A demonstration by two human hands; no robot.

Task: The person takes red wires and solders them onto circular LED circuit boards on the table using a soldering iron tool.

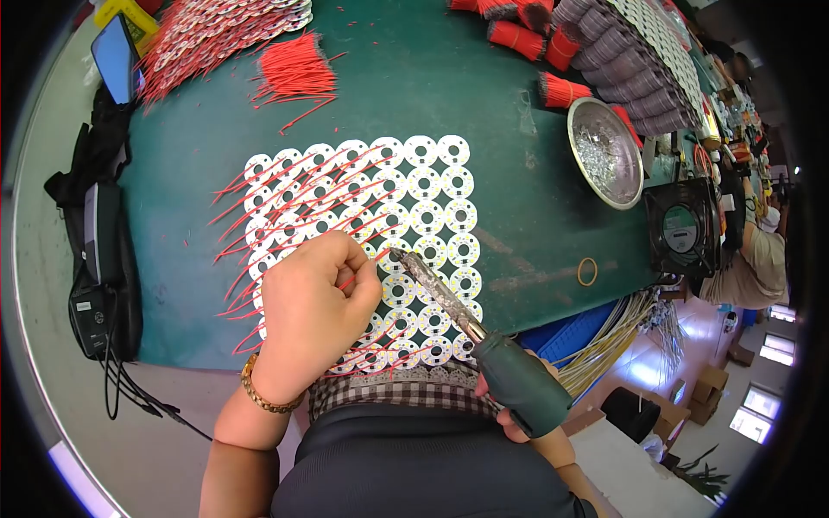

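Observation:
A panel of round white circuit boards (427,212) lies on the green table in front of me, many with red wires attached on the left side. My left hand (321,298) is over the panel's left part, thumb and forefinger pinched on a red wire (382,255). In my right hand (515,423) is a soldering iron (523,385) with a dark green handle. Its crusted metal barrel points up and left, and its tip is at the wire's end on one board, close to my left fingertips. My left hand hides some lower-left boards.
Loose red wires (298,69) lie beyond the panel, beside stacked wired boards (216,34). A metal bowl (596,160) with shiny bits and a black fan (682,226) stand right. A rubber band (587,272) lies near the edge; a phone (115,59) is at left.

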